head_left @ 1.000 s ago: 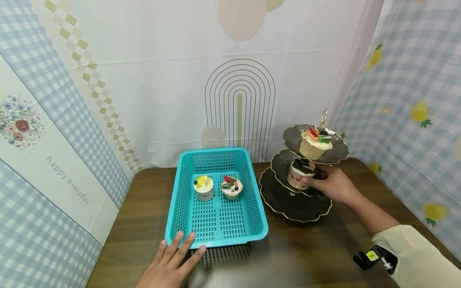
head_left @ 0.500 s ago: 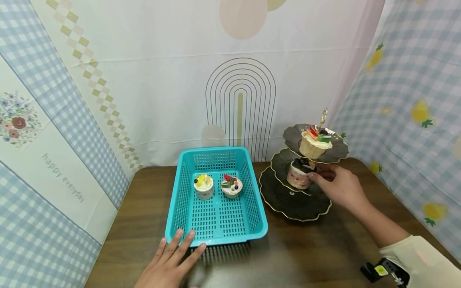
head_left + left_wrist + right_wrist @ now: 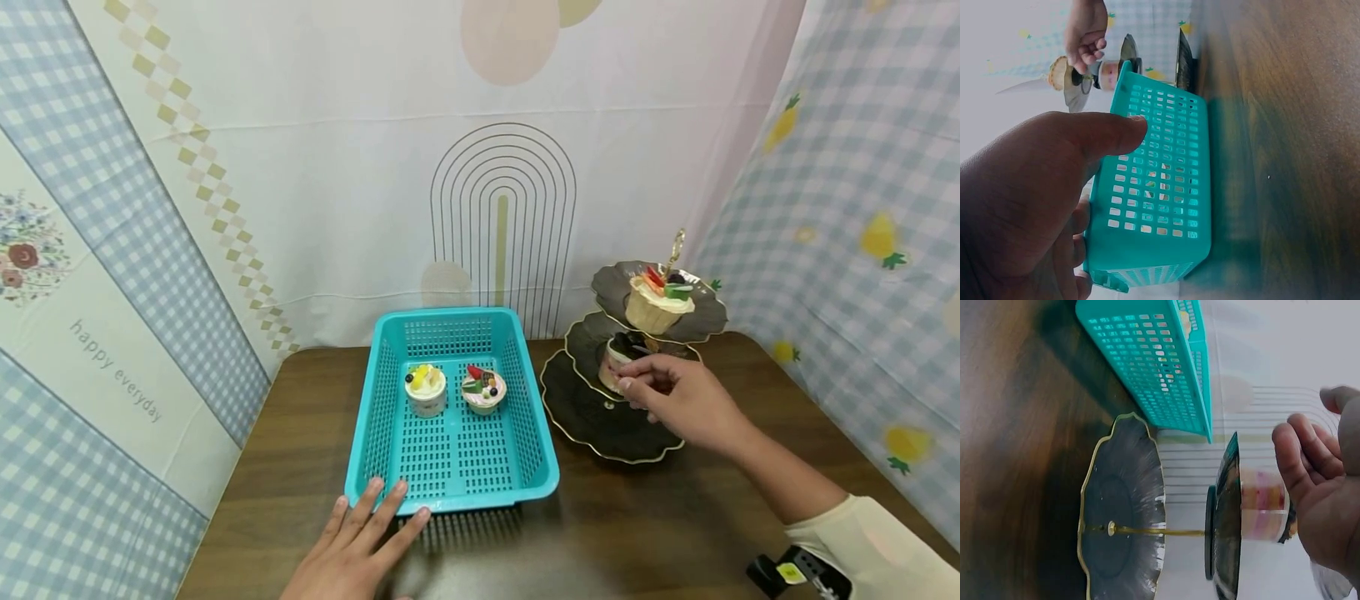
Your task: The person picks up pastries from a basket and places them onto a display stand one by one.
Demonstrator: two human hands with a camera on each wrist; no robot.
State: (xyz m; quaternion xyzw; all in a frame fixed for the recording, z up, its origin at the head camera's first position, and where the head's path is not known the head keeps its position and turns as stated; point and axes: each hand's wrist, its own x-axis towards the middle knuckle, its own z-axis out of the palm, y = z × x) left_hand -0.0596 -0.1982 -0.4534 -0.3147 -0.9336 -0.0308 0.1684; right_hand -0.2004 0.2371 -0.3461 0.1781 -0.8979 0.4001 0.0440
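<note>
My right hand (image 3: 682, 396) hovers with loosely bent fingers in front of a layered dessert cup (image 3: 611, 367) with a dark topping. The cup sits on the middle plate of a black three-tier stand (image 3: 600, 429) edged in gold; the hand partly hides it in the head view. In the right wrist view a gap shows between the fingers and the dessert cup (image 3: 1263, 506). My left hand (image 3: 348, 546) rests with spread fingers on the near rim of a turquoise plastic basket (image 3: 480, 500). Inside are a yellow-topped dessert cup (image 3: 427, 402) and a pink cupcake (image 3: 483, 393).
A cream cupcake (image 3: 652, 312) with fruit stands on the stand's top plate, close above the middle one. The stand's gold handle (image 3: 677, 246) rises behind it. A printed cloth (image 3: 337, 208) hangs behind the wooden table (image 3: 300, 433).
My right hand has let go of the dark-topped dessert cup and drawn back from it toward me. The cup stays on the middle plate. My left hand keeps its place on the basket.
</note>
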